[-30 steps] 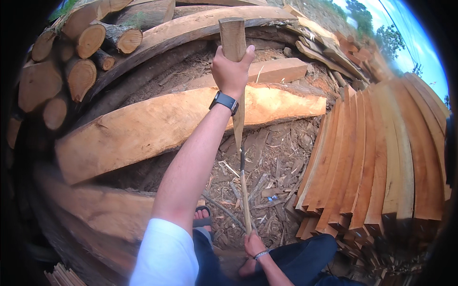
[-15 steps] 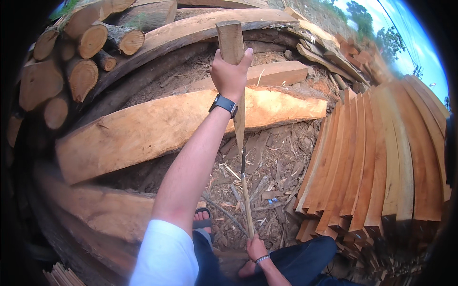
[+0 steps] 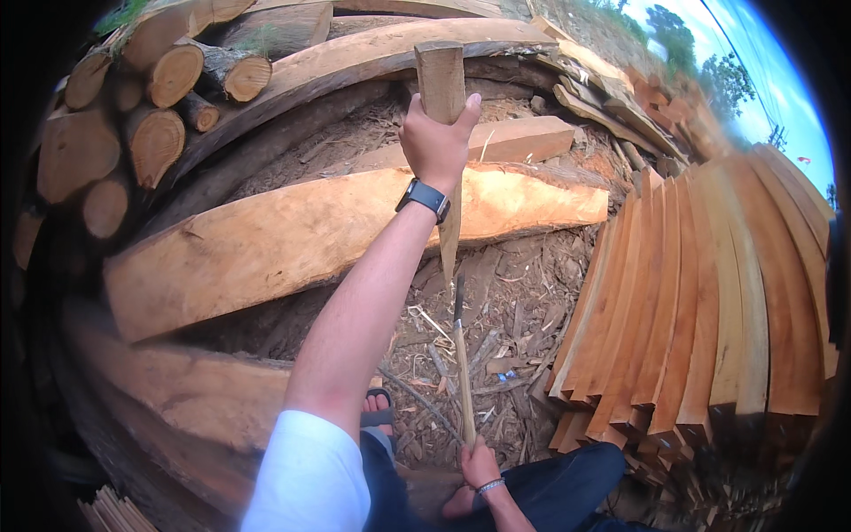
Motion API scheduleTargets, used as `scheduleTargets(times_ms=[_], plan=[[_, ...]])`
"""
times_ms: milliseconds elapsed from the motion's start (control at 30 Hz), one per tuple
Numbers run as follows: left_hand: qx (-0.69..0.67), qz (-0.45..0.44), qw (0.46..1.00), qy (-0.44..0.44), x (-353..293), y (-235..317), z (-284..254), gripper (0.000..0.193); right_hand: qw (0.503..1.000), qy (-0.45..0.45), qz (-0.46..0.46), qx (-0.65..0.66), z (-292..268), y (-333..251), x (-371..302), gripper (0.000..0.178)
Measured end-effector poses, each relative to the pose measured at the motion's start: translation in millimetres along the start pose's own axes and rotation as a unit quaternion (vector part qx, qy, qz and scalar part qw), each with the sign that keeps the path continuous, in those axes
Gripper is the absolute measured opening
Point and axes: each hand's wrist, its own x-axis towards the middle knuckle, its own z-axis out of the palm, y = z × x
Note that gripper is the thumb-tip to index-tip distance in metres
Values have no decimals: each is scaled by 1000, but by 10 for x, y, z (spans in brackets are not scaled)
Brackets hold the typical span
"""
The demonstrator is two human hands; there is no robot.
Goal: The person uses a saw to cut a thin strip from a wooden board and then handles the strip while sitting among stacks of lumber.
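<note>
My left hand (image 3: 434, 144), with a dark watch at the wrist, is wrapped round a squared wooden stake (image 3: 441, 78) near its top. The stake stands upright and tapers to a thin point at its lower end. Low in the view, my right hand (image 3: 480, 465) is closed on the end of a long wooden handle. It belongs to a long-handled blade (image 3: 464, 372) with a narrow dark metal part, seen nearly edge-on. The metal end is right beside the stake's point; whether they touch I cannot tell.
A thick sawn slab (image 3: 266, 239) lies across behind the stake. Cut logs (image 3: 155, 146) are piled at the far left, and stacked planks (image 3: 683, 284) rise on the right. Wood chips (image 3: 505, 301) cover the ground by my sandalled foot (image 3: 377, 408).
My left hand and the stake have shifted slightly right. The blade's metal end has moved a little right, now just to the right of the stake's point.
</note>
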Motion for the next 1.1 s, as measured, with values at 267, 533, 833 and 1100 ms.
scheduleTargets(times_ms=[267,533,833,1100], plan=[[15,2,1000,-4,-56,0,25,48,995,65,50,64,-132,-283,58,31],[21,7,1000,-14,-58,-9,15,43,999,10,3,50,-44,-200,-25,33],[9,-8,1000,-1,-54,-14,26,50,1000,6,13,-21,-14,-37,-21,30],[24,2,1000,5,-23,-21,-10,50,990,93,42,101,-306,-427,-33,31]])
